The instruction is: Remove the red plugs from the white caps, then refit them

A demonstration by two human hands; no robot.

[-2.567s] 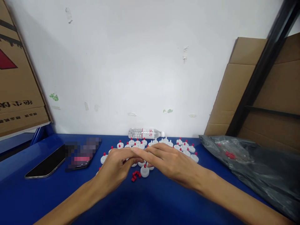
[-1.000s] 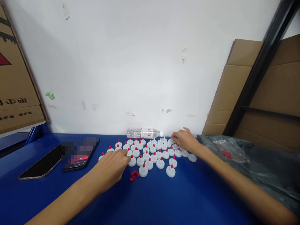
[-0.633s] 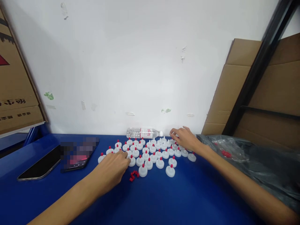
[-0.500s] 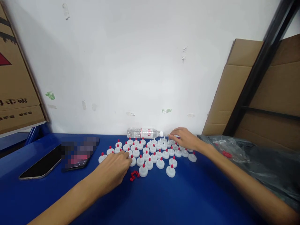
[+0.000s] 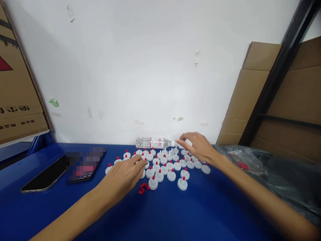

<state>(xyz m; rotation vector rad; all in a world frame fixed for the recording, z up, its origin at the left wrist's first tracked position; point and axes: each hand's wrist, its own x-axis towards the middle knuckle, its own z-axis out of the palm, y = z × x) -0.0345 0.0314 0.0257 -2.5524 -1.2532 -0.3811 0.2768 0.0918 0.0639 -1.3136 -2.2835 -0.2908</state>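
Many white nozzle lids stand in a cluster on the blue table, most with red tips, like this front lid [image 5: 153, 183]. Several at the back, such as this bare-spouted lid [image 5: 176, 150], have no red tip. My left hand [image 5: 127, 170] is over the cluster's left side, fingers pinched together; whatever is in them is hidden. My right hand [image 5: 197, 145] is raised at the back, thumb and fingers curled together near the bottle's neck; I cannot make out what they hold. Loose red tip caps [image 5: 143, 188] lie in a small pile in front.
A clear plastic bottle [image 5: 151, 143] lies on its side against the white wall. Two phones, one a dark phone [image 5: 45, 174], rest at left on the blue table [image 5: 175, 214]. Dark plastic sheeting [image 5: 283, 177] with a clear bag of red pieces [image 5: 242, 165] lies at right.
My left hand has shifted right and slightly up across the lids. My right hand has risen a little and moved left, away from the lids towards the bottle's cap.
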